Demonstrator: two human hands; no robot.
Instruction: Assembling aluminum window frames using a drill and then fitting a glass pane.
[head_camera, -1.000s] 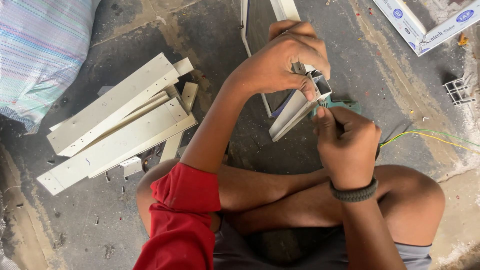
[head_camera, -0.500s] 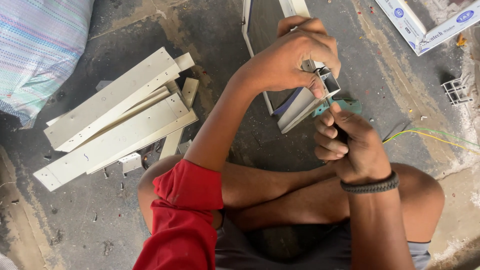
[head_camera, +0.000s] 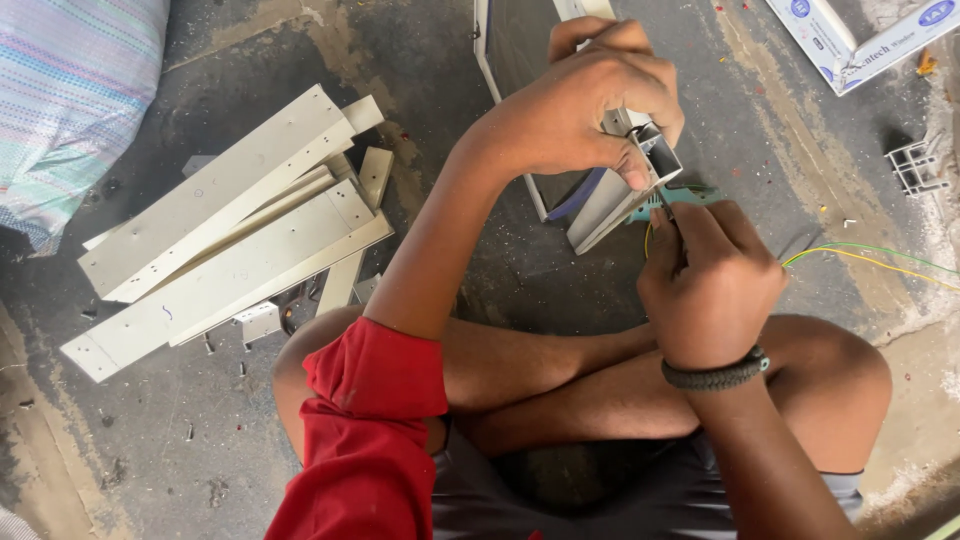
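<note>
My left hand (head_camera: 585, 110) grips the end of a white hollow profile section (head_camera: 612, 205), thumb pressed on its open corner. My right hand (head_camera: 705, 280), with a dark braided band on the wrist, is closed around a teal-handled tool (head_camera: 690, 195) whose tip points into that corner. The profile belongs to a white frame (head_camera: 485, 50) that runs away from me on the dark floor. I sit cross-legged, my knees just below the hands.
A pile of cut white profile lengths (head_camera: 225, 235) lies to the left with a small white bracket (head_camera: 260, 320). A striped sack (head_camera: 70, 100) is at far left. A cardboard box (head_camera: 860, 40) sits top right, a small white offcut (head_camera: 915, 165) and green-yellow wires (head_camera: 870, 255) at right.
Both hands shifted slightly up and right with the profile. My right hand has drawn down a little and turned, fingers tighter on the tool.
</note>
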